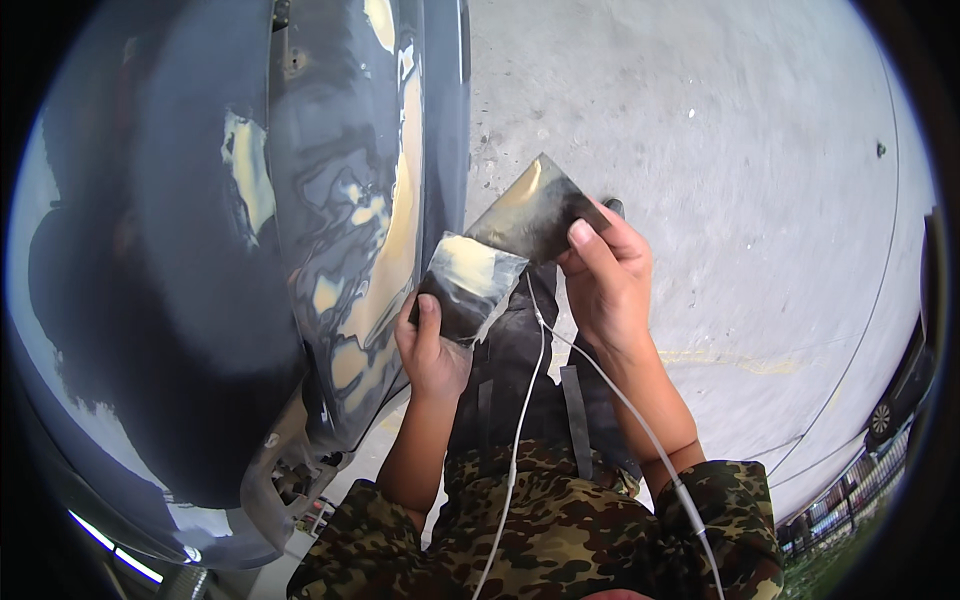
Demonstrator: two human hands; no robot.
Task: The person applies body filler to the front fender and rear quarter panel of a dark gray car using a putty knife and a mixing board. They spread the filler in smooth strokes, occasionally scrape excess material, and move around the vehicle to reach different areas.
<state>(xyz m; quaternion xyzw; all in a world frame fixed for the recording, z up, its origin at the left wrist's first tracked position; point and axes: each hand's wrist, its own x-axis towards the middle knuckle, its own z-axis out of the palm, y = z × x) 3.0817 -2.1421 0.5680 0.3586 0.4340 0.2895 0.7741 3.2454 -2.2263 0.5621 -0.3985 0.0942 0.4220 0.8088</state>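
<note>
My left hand grips a dark, flat putty spreader with its thumb on the face. A thick smear of cream filler covers that spreader's upper part. My right hand holds a second, larger rectangular putty spreader, thumb on top and fingers behind. A little cream filler streaks its far end. The two spreaders meet or overlap at their edges in front of me; whether they press together I cannot tell. Left of my hands stands a grey car body panel with sanded patches and cream filler on it.
A car's dark bodywork fills the left side, with an open edge and bare parts low down. Grey concrete floor spreads to the right. A white cable hangs over my front. Another car stands at the far right.
</note>
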